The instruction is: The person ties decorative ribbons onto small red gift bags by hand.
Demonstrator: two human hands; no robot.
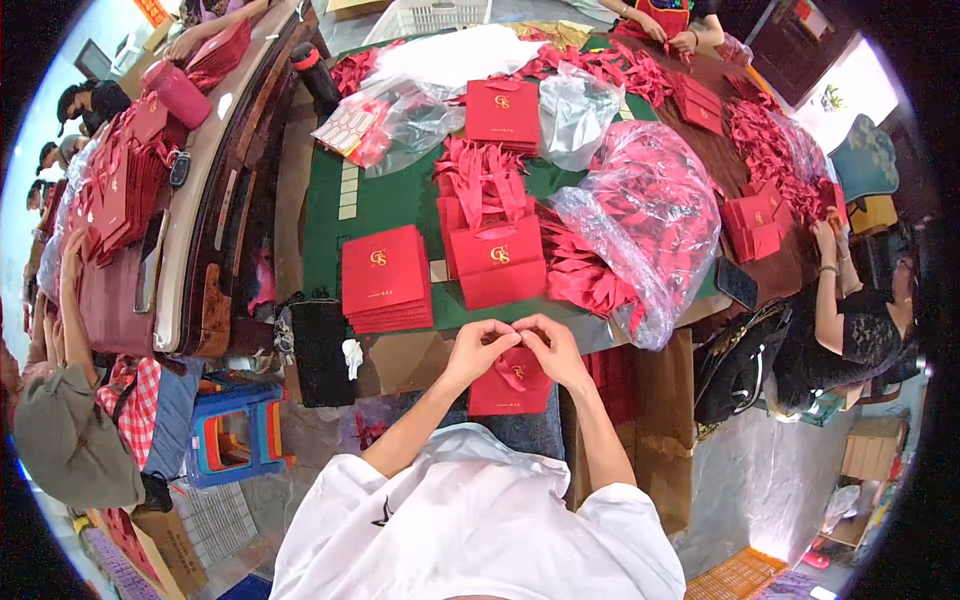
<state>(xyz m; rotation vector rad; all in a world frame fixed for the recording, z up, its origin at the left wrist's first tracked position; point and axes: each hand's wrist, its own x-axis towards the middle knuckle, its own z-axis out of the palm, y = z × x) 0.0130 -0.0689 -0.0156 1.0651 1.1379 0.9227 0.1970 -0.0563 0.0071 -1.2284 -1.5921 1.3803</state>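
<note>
Pinching soft red ribbon (pixel 517 370) closely, the left hand (pixel 484 348) and right hand (pixel 554 348) meet above a smooth rectangular bag (pixel 508 398).

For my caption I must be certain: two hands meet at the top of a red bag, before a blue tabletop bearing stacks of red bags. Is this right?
Not quite: the head view shows a green tabletop, not blue. The left hand and right hand do meet at the top of a red bag, before stacks of red bags.

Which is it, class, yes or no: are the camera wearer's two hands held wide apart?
No, the left hand and right hand are close together at the top of a red bag.
</note>
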